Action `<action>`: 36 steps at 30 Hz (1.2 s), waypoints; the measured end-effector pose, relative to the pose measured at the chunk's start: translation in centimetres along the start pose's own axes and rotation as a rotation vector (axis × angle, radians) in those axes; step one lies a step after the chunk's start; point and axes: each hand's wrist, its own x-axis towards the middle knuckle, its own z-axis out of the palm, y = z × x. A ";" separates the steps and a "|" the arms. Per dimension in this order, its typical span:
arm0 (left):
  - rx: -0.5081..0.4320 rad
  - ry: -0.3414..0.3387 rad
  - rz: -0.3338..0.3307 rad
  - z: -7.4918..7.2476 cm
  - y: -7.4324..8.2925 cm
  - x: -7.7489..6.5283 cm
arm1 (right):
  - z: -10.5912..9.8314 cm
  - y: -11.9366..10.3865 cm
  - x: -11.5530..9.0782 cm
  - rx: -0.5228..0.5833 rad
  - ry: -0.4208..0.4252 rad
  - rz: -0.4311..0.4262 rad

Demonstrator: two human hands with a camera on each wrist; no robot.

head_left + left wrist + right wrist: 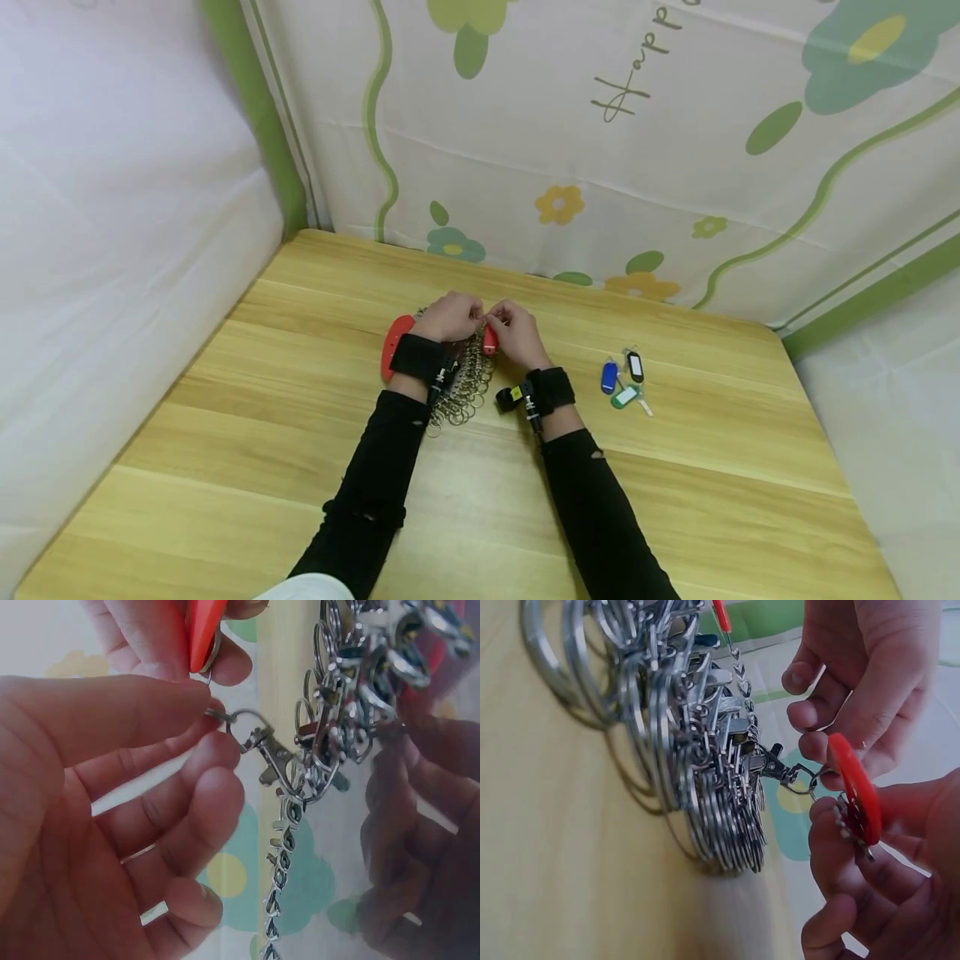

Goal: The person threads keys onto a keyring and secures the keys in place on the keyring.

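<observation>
Passable over the table (720, 492) between right hand (517, 336) and key tags (626, 397), and left of the red piece (394, 343) too. Reachable from the near side between the forearms (600, 500), as far as the hanging rings (470, 379). Narrowed there by the wrist camera (511, 399). Obstructed between left hand (452, 317) and right by red tag (490, 340) and clasp (277, 757). Bounded behind by the curtain (487, 146), leftward by white cloth (127, 250).

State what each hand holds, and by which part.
The left hand pinches the ring at the end of a silvery metal clasp; the right hand holds a flat red plastic key tag, by which end I cannot tell.
</observation>
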 end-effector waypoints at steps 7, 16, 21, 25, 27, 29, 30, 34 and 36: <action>-0.046 -0.047 0.007 0.0 -0.2 0.0 | 0.0 -0.1 0.0 0.003 0.012 0.008; -0.026 -0.033 -0.005 0.1 -0.1 0.1 | -0.1 0.1 0.1 0.008 -0.015 -0.010; 0.016 0.001 0.003 0.2 -0.1 0.3 | -0.1 0.2 0.1 0.021 -0.033 -0.004; 0.009 0.012 -0.011 0.1 0.1 0.2 | -0.2 0.3 0.1 0.055 -0.069 0.023; -0.006 0.007 -0.020 0.1 0.2 0.2 | -0.4 0.3 0.1 0.073 -0.099 0.043; -0.011 0.008 -0.021 0.1 0.3 0.1 | -0.6 0.4 0.1 0.094 -0.129 0.065; -0.019 0.007 -0.023 0.1 0.3 0.1 | -0.7 0.5 0.1 0.094 -0.142 0.073; -0.064 -0.011 -0.039 0.0 0.3 -0.2 | -1.5 0.9 0.3 0.032 -0.190 0.099; -0.085 -0.013 -0.047 0.0 0.2 -0.3 | -2.0 1.2 0.5 -0.038 -0.213 0.102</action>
